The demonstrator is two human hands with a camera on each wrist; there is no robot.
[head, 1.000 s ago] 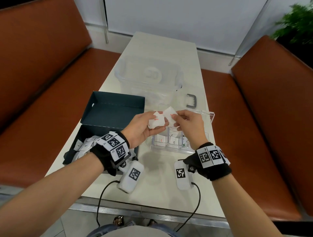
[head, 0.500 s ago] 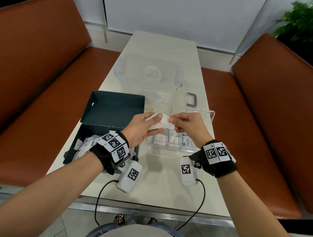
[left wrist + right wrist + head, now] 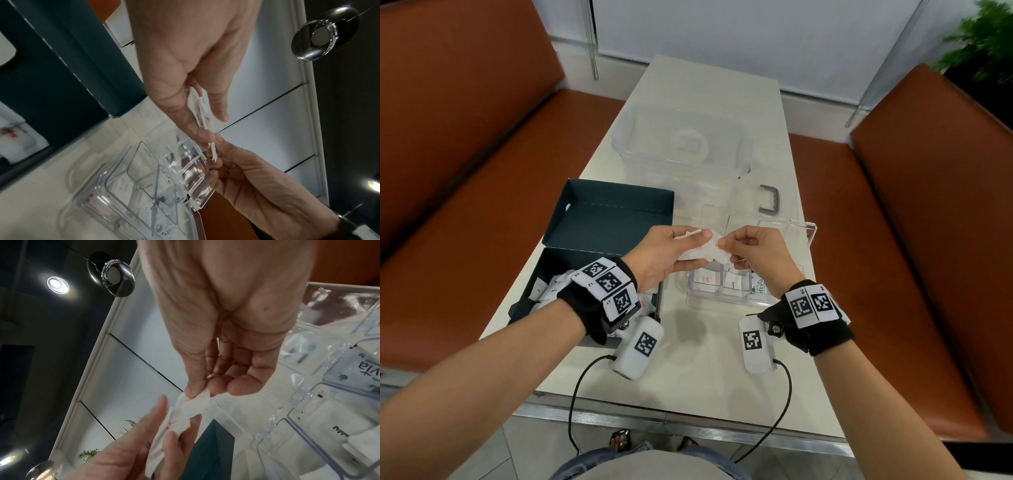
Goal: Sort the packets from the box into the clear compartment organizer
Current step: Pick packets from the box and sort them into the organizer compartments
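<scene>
Both hands meet above the near edge of the clear compartment organizer (image 3: 729, 299). My left hand (image 3: 681, 246) grips a small stack of white packets (image 3: 702, 251) with red print. My right hand (image 3: 736, 245) pinches the end of one packet (image 3: 197, 402) from that stack between thumb and forefinger. In the left wrist view the packets (image 3: 200, 110) show edge-on between my fingers. The organizer holds white packets (image 3: 734, 282) in its near cells, and a green-printed one (image 3: 758, 286) lies at the right. The dark teal box (image 3: 558, 294) at the left holds several more packets (image 3: 551, 287).
The box's open lid (image 3: 616, 212) lies flat behind it. A large clear tub (image 3: 681, 144) stands at the table's far middle, with a grey handle (image 3: 770, 200) to its right. The organizer's clear lid (image 3: 791, 229) stands open. Brown benches flank the white table (image 3: 705, 370).
The two hands have drawn closer together. The packets, spread apart a second ago, are now bunched into one stack, with my right fingers pinching its end.
</scene>
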